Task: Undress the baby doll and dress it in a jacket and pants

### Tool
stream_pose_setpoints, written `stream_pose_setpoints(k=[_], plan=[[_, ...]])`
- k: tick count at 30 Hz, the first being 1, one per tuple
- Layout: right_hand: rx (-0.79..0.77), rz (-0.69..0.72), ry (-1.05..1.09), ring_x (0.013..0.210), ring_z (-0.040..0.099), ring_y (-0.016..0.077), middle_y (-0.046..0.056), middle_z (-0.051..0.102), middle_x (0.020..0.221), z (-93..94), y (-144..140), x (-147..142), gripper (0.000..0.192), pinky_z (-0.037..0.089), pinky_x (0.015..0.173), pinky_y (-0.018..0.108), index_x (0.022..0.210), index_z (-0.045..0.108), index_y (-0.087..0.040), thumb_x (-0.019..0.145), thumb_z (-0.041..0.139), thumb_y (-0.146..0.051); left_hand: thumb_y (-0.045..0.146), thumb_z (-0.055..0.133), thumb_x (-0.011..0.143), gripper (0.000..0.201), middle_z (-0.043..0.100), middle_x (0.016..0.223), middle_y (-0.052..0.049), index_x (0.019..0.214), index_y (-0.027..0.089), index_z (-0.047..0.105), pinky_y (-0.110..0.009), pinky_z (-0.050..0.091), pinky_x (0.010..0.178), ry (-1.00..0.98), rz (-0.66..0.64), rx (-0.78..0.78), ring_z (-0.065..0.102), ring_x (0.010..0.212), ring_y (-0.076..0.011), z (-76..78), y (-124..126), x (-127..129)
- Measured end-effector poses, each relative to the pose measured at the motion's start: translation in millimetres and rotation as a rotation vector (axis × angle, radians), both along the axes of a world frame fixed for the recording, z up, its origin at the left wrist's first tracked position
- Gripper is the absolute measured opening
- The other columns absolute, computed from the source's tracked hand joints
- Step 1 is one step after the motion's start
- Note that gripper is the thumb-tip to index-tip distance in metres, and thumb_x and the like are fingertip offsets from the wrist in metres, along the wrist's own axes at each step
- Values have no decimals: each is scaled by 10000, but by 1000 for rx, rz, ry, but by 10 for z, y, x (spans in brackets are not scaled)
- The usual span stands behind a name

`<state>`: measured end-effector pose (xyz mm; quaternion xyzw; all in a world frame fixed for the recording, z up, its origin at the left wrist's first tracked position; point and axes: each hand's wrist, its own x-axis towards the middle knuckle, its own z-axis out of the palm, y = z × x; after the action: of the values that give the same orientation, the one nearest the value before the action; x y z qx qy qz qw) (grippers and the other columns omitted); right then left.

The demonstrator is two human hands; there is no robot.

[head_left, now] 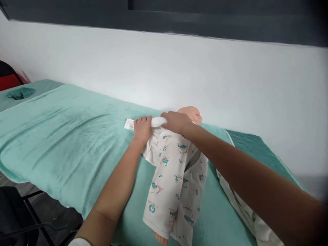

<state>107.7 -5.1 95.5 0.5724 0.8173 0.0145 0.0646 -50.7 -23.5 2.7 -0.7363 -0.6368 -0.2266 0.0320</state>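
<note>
A baby doll lies on the bed, its bare head (191,113) toward the wall. It is dressed in a white garment (166,171) printed with small teal and pink figures. My left hand (142,128) is closed around one sleeve, whose cuff (129,124) sticks out on its left side. Between my hands shows a smooth white padded piece (158,121), which looks like the doll's upper arm. My right hand (176,122) grips that piece at its right end, close to the head. A skin-coloured limb tip (161,238) peeks from the garment's lower hem.
A teal plush cover (64,136) is spread over the bed, with a face hole (21,93) at the far left. Crumpled pale cloth (261,225) lies at the right edge. A white wall (115,65) stands behind, and a dark chair (15,215) is at lower left.
</note>
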Motion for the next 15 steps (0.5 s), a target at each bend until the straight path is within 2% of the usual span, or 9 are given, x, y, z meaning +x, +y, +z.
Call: stream_pose_setpoints(k=[3,6,10,13,15], plan=[[-20,23,69,1109,611,291,123,637,1265,-109,-17,-38,392,470,863,394,1300,575,-238,919,532,-322,252,541,931,459,601,1281,-106,1380,221,453,-451,363,1036,43,-106,-14,525,1194,-284,-15,14,35],[18,22,285,1202,576,282,114,619,1344,-198,-139,76,416,453,968,410,1342,566,-220,948,453,-292,339,550,947,474,587,1300,-110,1392,223,434,-418,378,1002,59,-145,-47,516,1206,-275,-25,19,62],[184,-71,647,1263,547,246,85,650,1332,-329,-407,434,391,393,1086,404,1245,637,-199,967,372,-273,340,464,992,331,607,1247,-109,1295,215,505,-407,383,968,74,-96,-44,531,1175,-271,-27,11,75],[283,-205,881,1216,580,242,79,677,1281,-491,-557,772,360,405,1083,418,1163,666,-209,950,398,-319,336,452,996,318,608,1239,-112,1286,216,511,-416,389,953,71,-72,-47,532,1167,-276,-29,8,67],[330,-309,962,1172,605,247,88,689,1250,-635,-602,974,356,427,1059,428,1151,665,-208,930,427,-353,322,452,996,320,605,1245,-118,1294,221,507,-423,389,956,66,-53,-53,531,1173,-279,-30,10,53]])
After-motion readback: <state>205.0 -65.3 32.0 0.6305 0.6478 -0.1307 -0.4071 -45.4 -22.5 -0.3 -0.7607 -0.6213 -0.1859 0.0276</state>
